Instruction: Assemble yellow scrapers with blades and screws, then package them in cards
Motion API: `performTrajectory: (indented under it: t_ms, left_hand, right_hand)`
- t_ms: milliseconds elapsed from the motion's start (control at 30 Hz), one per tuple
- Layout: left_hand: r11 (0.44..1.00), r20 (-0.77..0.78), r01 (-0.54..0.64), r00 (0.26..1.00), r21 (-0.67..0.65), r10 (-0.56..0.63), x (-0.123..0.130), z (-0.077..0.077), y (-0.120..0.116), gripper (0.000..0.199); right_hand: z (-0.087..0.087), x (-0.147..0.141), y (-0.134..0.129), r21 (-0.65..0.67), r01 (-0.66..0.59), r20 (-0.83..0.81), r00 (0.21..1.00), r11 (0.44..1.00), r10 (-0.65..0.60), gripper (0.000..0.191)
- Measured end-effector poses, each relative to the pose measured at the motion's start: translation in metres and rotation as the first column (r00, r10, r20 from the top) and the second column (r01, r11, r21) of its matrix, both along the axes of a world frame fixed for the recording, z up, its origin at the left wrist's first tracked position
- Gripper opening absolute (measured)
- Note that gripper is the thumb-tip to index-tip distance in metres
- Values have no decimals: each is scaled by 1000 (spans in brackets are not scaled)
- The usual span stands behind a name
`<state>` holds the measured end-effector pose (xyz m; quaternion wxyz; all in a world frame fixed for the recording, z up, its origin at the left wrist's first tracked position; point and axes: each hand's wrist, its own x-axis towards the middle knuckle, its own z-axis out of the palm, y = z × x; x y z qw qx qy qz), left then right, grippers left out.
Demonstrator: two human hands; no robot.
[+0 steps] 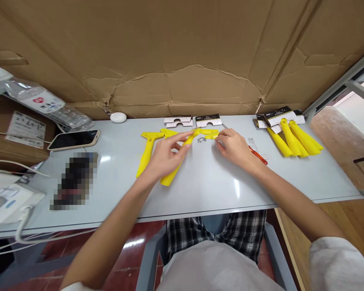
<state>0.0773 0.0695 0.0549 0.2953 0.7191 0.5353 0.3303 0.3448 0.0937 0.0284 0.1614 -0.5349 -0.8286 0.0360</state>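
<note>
My left hand is closed round a yellow plastic handle, which slants across the table with its narrow end up and to the right. Bent fingers of my right hand meet at a small flat yellow piece. A thin grey metal tip shows just behind that hand; whatever the fingers hold is mostly hidden. Between the hands lies a little pile of small screws. Another flat yellow piece lies behind them. To the left rests a T-shaped yellow handle.
Black-and-white cards lie at the back. At right are several yellow handles with cards and a red-orange tool. A phone, plastic bottle and white power strip occupy the left. Cardboard walls the back.
</note>
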Motion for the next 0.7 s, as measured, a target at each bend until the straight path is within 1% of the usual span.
performTrajectory:
  t_ms: [67, 133, 200, 300, 400, 500, 633, 700]
  left_hand:
    - [988, 230, -11, 972, -151, 46, -4, 4, 5, 55]
    - [956, 410, 18, 905, -294, 109, -6, 2, 8, 64]
    - [909, 535, 66, 825, -412, 182, -6, -4, 9, 69]
    - [836, 634, 132, 717, -532, 290, -6, -17, 8, 72]
    - [777, 688, 210, 634, -593, 354, -6, -26, 8, 72]
    - [735, 725, 290, 576, -613, 378, -4, -29, 6, 68]
    - [716, 773, 373, 517, -590, 367, -3, -29, 4, 67]
    - [712, 800, 415, 483, -567, 356, -3, -29, 3, 68]
  right_hand:
    - [0, -10, 10, -16, -29, 10, 1000, 999, 29, 30]
    - [-3, -18, 20, -25, -46, 12, 999, 999, 46, 30]
    - [-7, -25, 29, -25, -60, 12, 998, 998, 60, 31]
    - [-11, -30, 38, -36, -77, 24, 997, 996, 78, 31]
    - [-10, -31, 42, -60, -75, 46, 996, 995, 78, 29]
    - [-6, -32, 42, -78, -60, 88, 994, 995, 67, 28]
    - [-2, -34, 40, -98, -36, 159, 986, 995, 51, 31]
    - [0, -33, 38, -100, -28, 162, 986, 995, 44, 32]
